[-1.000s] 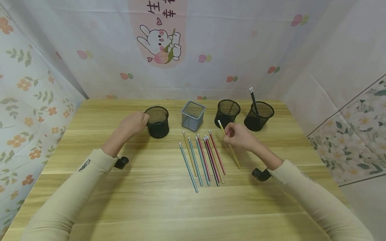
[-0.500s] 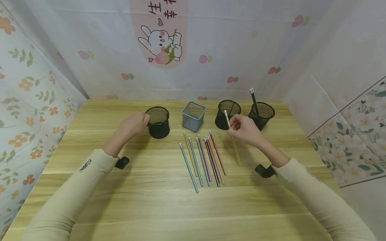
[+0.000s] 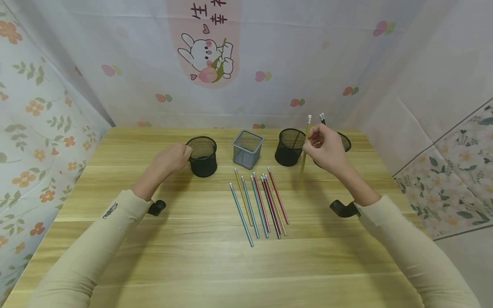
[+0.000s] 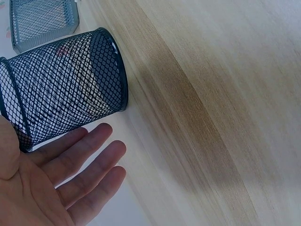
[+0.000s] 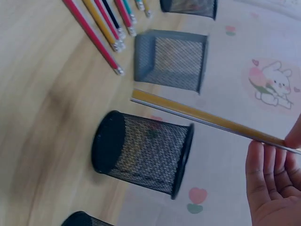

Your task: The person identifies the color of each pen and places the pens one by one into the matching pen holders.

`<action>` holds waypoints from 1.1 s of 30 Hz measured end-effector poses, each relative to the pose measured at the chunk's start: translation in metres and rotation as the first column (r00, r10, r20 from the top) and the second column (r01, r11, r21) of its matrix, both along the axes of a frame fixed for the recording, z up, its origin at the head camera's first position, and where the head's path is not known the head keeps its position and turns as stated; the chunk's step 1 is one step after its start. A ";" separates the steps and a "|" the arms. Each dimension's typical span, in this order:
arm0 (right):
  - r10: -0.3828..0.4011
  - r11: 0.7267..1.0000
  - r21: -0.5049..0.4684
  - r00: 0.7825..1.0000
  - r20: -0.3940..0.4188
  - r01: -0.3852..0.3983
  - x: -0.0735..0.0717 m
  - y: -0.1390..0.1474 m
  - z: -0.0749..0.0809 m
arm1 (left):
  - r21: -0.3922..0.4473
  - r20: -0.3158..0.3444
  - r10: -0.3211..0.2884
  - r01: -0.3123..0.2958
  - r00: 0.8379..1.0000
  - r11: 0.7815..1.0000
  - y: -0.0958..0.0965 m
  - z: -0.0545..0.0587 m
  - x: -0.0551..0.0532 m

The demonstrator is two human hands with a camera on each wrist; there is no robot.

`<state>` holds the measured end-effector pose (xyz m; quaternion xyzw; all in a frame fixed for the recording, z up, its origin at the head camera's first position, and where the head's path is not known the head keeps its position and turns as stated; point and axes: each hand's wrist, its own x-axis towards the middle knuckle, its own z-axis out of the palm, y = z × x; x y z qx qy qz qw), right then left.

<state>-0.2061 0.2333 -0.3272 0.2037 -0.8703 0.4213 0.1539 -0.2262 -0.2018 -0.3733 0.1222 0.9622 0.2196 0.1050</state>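
My left hand [image 3: 171, 159] is at the rim of the leftmost round black mesh pen cup [image 3: 203, 164]. In the left wrist view its thumb lies at the rim and the fingers [image 4: 101, 165] extend along the outside wall. My right hand [image 3: 327, 147] pinches a yellow pencil [image 5: 197, 115] near its white eraser end, in front of and between the two right-hand cups. The pencil is nearly upright, eraser end up, its lower end above the table. Several red, blue, yellow and dark pencils [image 3: 246, 214] lie side by side on the table.
A square grey mesh cup [image 3: 246, 156] stands in the middle of the row. Right of it is a round black cup [image 3: 288, 155]; the far-right black cup [image 3: 344, 142], with black pencils [image 3: 322, 117] in it, is partly hidden by my right hand. A printed curtain [image 3: 135, 51] hangs behind.
My right hand has lifted the yellow pencil off the table, moved up and to the right, and brought it from a slant to nearly upright. My left hand stays at the leftmost cup.
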 end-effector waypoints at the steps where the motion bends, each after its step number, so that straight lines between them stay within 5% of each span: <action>1: -0.002 1.000 -0.014 1.000 -0.016 0.001 -0.001 0.000 0.002 | 0.002 0.000 0.000 0.000 1.000 1.000 0.000 0.000 0.000; 14: -0.036 0.978 -0.210 0.993 -0.111 0.012 0.016 -0.023 0.046 | -0.010 -0.014 0.003 -0.003 1.000 1.000 0.001 0.001 -0.001; 33: -0.077 0.947 -0.321 0.968 -0.240 -0.004 -0.007 -0.023 0.056 | -0.019 -0.009 -0.023 0.023 1.000 1.000 -0.001 -0.001 -0.002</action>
